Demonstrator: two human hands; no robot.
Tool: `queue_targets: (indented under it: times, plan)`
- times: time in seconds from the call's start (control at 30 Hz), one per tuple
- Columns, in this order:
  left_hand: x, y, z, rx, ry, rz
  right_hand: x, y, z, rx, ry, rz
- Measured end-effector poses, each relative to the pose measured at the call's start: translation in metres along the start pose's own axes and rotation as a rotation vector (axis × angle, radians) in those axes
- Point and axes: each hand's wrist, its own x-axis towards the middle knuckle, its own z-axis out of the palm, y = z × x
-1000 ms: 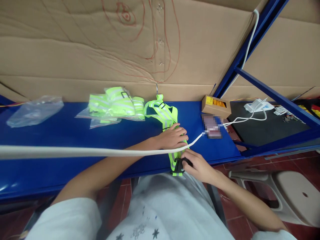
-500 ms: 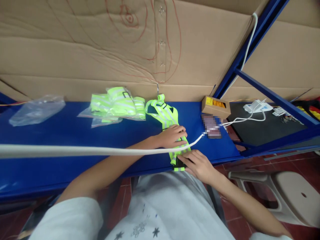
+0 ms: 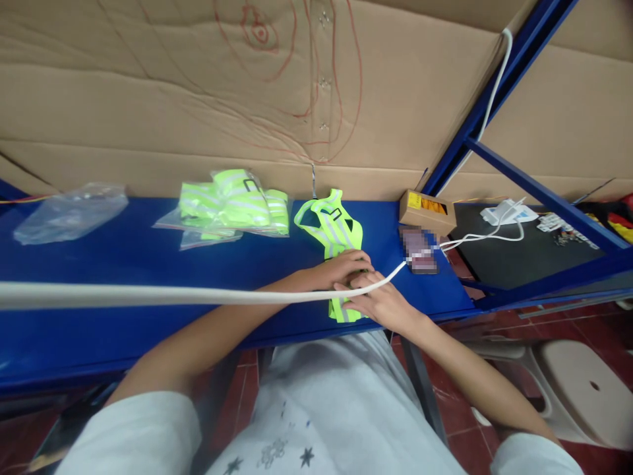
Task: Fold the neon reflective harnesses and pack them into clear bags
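Observation:
A neon-yellow strap piece with silver reflective stripes (image 3: 341, 234) lies on the blue table, its looped end toward the cardboard and its near end folded back. My left hand (image 3: 346, 267) is closed on its middle, fingers curled over it. Touching or almost touching it, my right hand (image 3: 378, 300) has its fingers bent on the folded part. A white cable crosses in front of both hands. What sits between the fingertips is hidden.
Bagged neon straps (image 3: 232, 204) and an empty clear bag (image 3: 74, 211) lie on the left of the blue table (image 3: 123, 264). At right are a small cardboard box (image 3: 428, 211), a blurred-out item (image 3: 419, 251) and a blue frame. The white cable (image 3: 198, 295) spans the view.
My right hand has moved up and left to my left hand. The strap's near end is now folded back, and the dark part there is out of sight. The looped end has shifted slightly right.

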Motion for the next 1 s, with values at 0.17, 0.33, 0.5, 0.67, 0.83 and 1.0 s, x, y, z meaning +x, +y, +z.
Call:
queue_targets:
  times: [0.17, 0.33, 0.5, 0.67, 0.83, 1.0]
  plan:
    - [-0.001, 0.001, 0.000, 0.012, 0.026, -0.014, -0.014, -0.008, 0.001, 0.012, -0.057, -0.032]
    - [-0.005, 0.004, -0.004, 0.219, 0.027, -0.027, -0.032, -0.029, -0.004, 0.020, -0.074, 0.040]
    - [-0.004, 0.009, -0.006, 0.280, 0.018, -0.052, -0.028, -0.035, -0.019, 0.178, -0.065, 0.063]
    - [-0.002, 0.006, 0.001, 0.237, -0.007, -0.033, 0.003, -0.014, -0.041, 0.372, -0.199, 0.232]
    - [0.000, -0.005, -0.002, 0.144, 0.016, -0.047, 0.025, 0.010, -0.029, 0.296, -0.174, 0.149]
    - [0.003, -0.011, -0.007, 0.069, 0.040, -0.061, 0.021, 0.016, -0.010, 0.166, -0.072, 0.026]
